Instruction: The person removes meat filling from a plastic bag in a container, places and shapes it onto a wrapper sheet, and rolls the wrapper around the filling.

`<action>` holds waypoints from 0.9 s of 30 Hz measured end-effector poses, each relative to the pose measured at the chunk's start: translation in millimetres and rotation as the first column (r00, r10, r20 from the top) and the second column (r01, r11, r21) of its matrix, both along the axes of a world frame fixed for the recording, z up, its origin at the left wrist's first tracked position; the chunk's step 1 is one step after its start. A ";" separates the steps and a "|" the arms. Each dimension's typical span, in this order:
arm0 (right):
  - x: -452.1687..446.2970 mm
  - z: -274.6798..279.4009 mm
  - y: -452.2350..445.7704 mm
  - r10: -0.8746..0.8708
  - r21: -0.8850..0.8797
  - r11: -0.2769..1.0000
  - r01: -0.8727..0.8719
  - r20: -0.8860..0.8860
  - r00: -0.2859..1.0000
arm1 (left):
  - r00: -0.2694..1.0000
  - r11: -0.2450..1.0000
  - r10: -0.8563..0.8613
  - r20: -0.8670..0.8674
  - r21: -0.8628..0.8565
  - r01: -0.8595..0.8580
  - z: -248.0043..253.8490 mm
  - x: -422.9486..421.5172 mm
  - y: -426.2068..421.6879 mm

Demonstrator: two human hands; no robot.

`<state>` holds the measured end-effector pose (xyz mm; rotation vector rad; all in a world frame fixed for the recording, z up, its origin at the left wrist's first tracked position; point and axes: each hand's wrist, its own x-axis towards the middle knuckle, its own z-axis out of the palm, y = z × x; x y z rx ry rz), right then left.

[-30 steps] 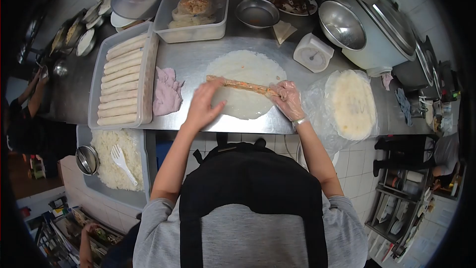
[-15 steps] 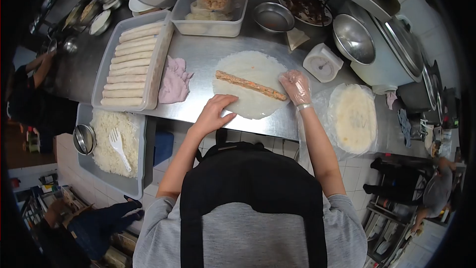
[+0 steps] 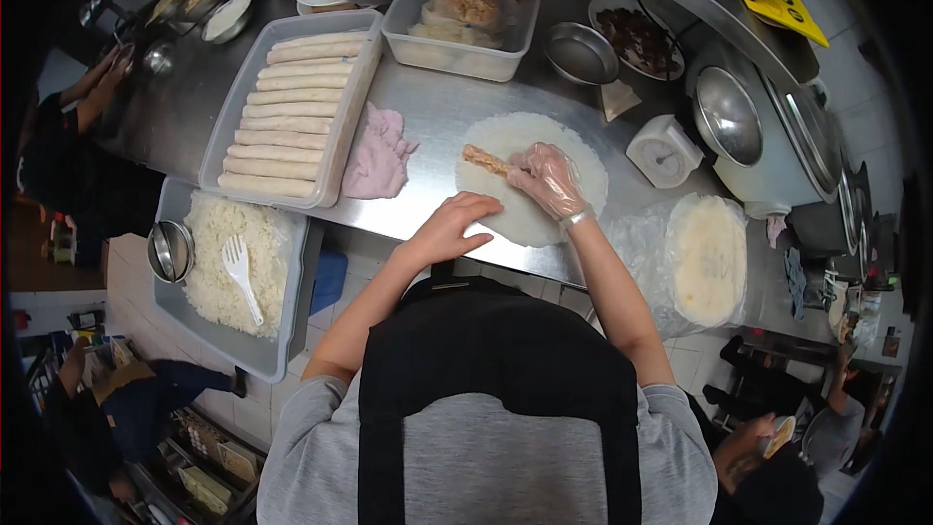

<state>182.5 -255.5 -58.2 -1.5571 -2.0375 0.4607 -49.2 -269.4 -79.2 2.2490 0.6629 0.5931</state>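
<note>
Filling strip [image 3: 484,159] lies across round wrapper [image 3: 530,224], on steel table [image 3: 418,87], btwn pink cloth [image 3: 377,157] and scale [image 3: 664,151]; only its L part is seen, b/c the rest is under R hand [image 3: 547,178]. Strip looks soft, moist and light, made of small pieces pressed together, so it prob. breaks if it is lifted by one end; better hold is w/ several fingers along its length, w/ light pressure. Wrapper looks thin, flat and flexible, maybe a bit sticky or slippery, and can tear; its edge is the good place to take, w/ flat fingertips, not w/ nails. R hand, in clear plastic glove, has fingers bent and narrow over the strip, touching it; if they pinch it or only press on it, I cannot tell. L hand [image 3: 449,226], w/o glove, is moderately wide: fingers lie forward, a little curved, thumb is apart from them, and tips are at the near L edge of wrapper, prob. resting on it. No object is seen btwn its thumb and fingers.
</note>
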 end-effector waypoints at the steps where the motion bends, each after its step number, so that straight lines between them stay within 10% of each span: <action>1: -1.1 -3.0 1.4 0.007 0.001 1.000 -0.007 0.001 1.000 | 1.000 1.000 0.007 0.001 0.001 -0.007 0.4 -0.9 1.7; 7: 16.8 10.7 19.0 0.074 -0.055 0.995 -0.083 -0.160 0.984 | 1.000 0.995 -0.020 0.010 -0.102 0.021 14.7 -17.5 10.5; 10: 32.2 8.3 29.4 -0.215 -0.050 0.976 0.210 -0.284 0.934 | 1.000 0.995 0.028 0.003 -0.096 -0.027 14.9 -33.2 17.0; 12: 31.9 -4.8 37.7 -0.157 0.024 0.988 0.155 0.119 0.980 | 0.999 0.992 0.036 -0.003 -0.120 -0.036 17.1 -42.3 24.0; 21: -7.6 8.6 25.8 -0.045 -0.005 0.999 0.045 -0.129 0.991 | 1.000 0.996 0.004 0.013 -0.091 -0.003 10.5 -51.4 35.6; 27: -18.3 -21.9 12.7 -0.023 0.041 0.999 0.018 0.127 0.992 | 0.994 0.996 -0.047 0.103 -0.075 0.055 -12.7 -45.2 41.7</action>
